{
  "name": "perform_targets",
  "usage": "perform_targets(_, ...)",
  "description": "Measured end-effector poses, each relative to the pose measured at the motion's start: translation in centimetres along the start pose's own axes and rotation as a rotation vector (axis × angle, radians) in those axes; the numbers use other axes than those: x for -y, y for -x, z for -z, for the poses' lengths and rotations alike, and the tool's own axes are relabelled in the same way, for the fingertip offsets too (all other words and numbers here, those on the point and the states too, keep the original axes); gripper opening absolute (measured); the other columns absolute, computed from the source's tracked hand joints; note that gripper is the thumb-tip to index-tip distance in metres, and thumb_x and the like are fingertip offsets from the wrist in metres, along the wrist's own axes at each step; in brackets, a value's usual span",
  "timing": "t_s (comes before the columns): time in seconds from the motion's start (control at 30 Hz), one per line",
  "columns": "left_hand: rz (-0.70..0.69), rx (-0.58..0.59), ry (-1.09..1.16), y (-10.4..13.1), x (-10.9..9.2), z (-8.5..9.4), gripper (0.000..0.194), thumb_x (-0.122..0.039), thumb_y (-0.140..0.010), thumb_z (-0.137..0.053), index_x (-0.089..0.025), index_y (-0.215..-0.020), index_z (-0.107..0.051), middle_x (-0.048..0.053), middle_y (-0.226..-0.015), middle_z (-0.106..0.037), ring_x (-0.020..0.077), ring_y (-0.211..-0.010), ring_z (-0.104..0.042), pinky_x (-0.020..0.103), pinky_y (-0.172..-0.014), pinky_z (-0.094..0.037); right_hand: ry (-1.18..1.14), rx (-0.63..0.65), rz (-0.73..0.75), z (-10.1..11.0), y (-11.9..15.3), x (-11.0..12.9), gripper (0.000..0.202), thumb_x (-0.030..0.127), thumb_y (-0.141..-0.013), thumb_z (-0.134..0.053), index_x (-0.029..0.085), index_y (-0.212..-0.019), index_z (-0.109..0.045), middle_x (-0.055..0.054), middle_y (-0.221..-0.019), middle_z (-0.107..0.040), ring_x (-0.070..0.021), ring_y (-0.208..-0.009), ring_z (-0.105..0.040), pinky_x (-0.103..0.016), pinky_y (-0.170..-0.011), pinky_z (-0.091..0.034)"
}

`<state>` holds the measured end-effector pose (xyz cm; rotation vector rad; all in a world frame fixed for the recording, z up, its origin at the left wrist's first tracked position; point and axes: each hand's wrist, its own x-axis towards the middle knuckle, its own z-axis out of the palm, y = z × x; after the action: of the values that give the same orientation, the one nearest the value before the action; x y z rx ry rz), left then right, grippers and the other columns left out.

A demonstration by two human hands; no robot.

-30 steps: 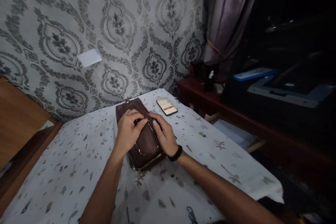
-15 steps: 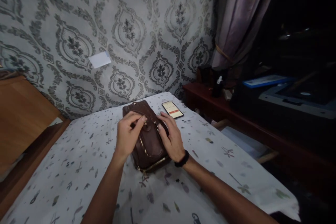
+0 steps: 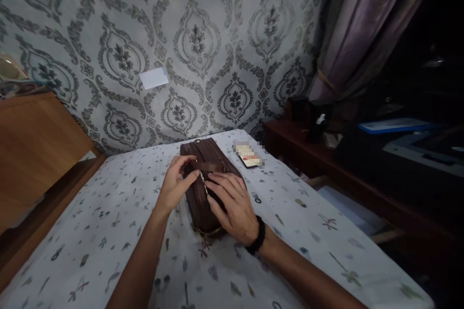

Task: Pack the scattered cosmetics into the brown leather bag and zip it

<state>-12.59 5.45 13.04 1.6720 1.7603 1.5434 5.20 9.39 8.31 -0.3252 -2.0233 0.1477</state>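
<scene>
A dark brown leather bag (image 3: pixel 203 208) with gold zippers lies on the patterned white sheet. My left hand (image 3: pixel 176 183) is at the bag's upper left, its thumb and index finger closed on the bag's edge beside a zipper. Across the right half of the bag rests my right hand (image 3: pixel 232 203), fingers spread over a pocket whose zipper line shows between the hands. A black band circles my right wrist. The fingertips of my right hand partly sink into shadow at the pocket.
A phone (image 3: pixel 248 155), partly blurred, lies right of the bag. Wooden furniture (image 3: pixel 43 149) stands at the left. A dark red shelf (image 3: pixel 290 137) with small items and a blue-edged object (image 3: pixel 395 125) is at the right. The patterned wall rises behind.
My right hand has moved left over the middle of the bag, and the pocket's zipper line now shows between my hands. The view has shifted left.
</scene>
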Motion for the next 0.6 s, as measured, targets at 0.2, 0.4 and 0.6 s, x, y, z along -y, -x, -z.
perform_targets(0.2, -0.003, 0.030, 0.026, -0.2, 0.2, 0.1, 0.035, -0.025, -0.075, -0.068, -0.023, -0.110, -0.070, 0.006, -0.109, -0.060, 0.0212, -0.108, -0.058, 0.030, -0.087, -0.048, 0.031, -0.031, 0.009, -0.1, 0.3, -0.1, 0.036, 0.023, -0.093, -0.054, 0.022, -0.128, -0.058, -0.012, -0.122, -0.067, -0.0282, -0.115, -0.060, -0.051, -0.097, -0.048)
perform_targets(0.4, -0.023, -0.020, -0.018, -0.3, 0.2, -0.2, 0.029, -0.025, -0.076, -0.067, -0.022, -0.104, -0.072, 0.005, -0.101, -0.061, 0.0204, -0.100, -0.060, 0.029, -0.078, -0.048, 0.064, -0.044, 0.064, -0.3, 0.7, 0.1, 0.034, 0.020, -0.092, -0.057, 0.022, -0.125, -0.060, -0.010, -0.118, -0.071, -0.0276, -0.117, -0.060, -0.052, -0.099, -0.046)
perform_targets(0.6, -0.041, -0.148, -0.144, -1.0, -0.1, -1.0, 0.023, -0.037, -0.084, -0.061, -0.018, -0.073, -0.068, 0.003, -0.083, -0.064, 0.0176, -0.082, -0.060, 0.027, -0.069, -0.044, 0.058, -0.069, 0.082, -0.5, 1.0, 0.2, 0.034, 0.017, -0.091, -0.058, 0.023, -0.125, -0.061, -0.008, -0.116, -0.073, -0.0270, -0.114, -0.062, -0.051, -0.097, -0.047)
